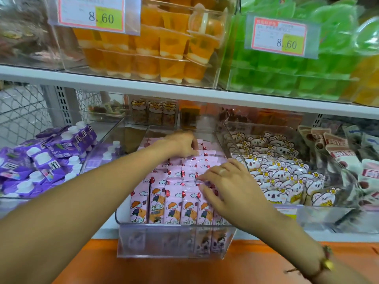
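A clear plastic bin [155, 242] on the lower shelf holds several rows of pink snack packets [174, 201] printed with a cartoon child and red balloon. My left hand [180, 144] reaches to the bin's far end, its fingers curled down onto the back packets. My right hand [227, 185] lies over the right side of the rows, fingers spread and bent, fingertips touching the packet tops. Whether either hand pinches a packet I cannot tell. A ring sits on the right hand and a bracelet [326, 261] on its wrist.
Purple pouches [47, 160] with white caps fill the left bin. Koala-printed packets [276, 171] fill the bin to the right. The shelf above carries boxes of orange jelly cups [155, 46] and green cups [297, 66] with price tags reading 8.60. An orange ledge [184, 271] runs below.
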Demonstrator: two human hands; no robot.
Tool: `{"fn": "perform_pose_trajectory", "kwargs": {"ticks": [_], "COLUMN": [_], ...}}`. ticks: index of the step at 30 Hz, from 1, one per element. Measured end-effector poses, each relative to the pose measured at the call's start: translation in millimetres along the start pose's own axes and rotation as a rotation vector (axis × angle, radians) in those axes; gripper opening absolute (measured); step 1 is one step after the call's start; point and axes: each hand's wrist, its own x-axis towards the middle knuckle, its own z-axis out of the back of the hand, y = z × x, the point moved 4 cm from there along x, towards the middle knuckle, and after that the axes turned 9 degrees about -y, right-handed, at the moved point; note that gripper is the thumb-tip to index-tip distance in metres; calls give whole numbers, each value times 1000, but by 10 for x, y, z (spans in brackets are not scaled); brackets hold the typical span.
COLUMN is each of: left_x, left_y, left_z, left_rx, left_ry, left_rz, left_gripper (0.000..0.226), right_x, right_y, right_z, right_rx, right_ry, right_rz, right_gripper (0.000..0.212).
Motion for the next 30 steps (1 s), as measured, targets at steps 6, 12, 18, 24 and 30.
{"fn": "perform_pose_trajectory", "kwargs": {"ticks": [6,12,18,24,30], "left_x": [-9,-292,-1026,-1499,-1606], "left_y": [13,-20,31,-72,-205], "left_z": [43,289,503,385,339], "left_rx": [-361,-1027,-1256,-1348,-1389], "left_ry": [-149,-585,-922,-842,-715], "left_rz": [190,457,403,408,268], "left_gripper": [20,18,5,16,18], "right_x": [-10,-17,39,148,65], "right_y": [-8,7,-13,205,388], "right_z": [-40,-8,162,408,261], "right_rx": [63,94,152,595,1053], "right_ry": [-94,-110,-132,-257,-150], "right_rz": [-15,-8,-31,-260,-397], "right_gripper": [34,34,25,32,17]}}
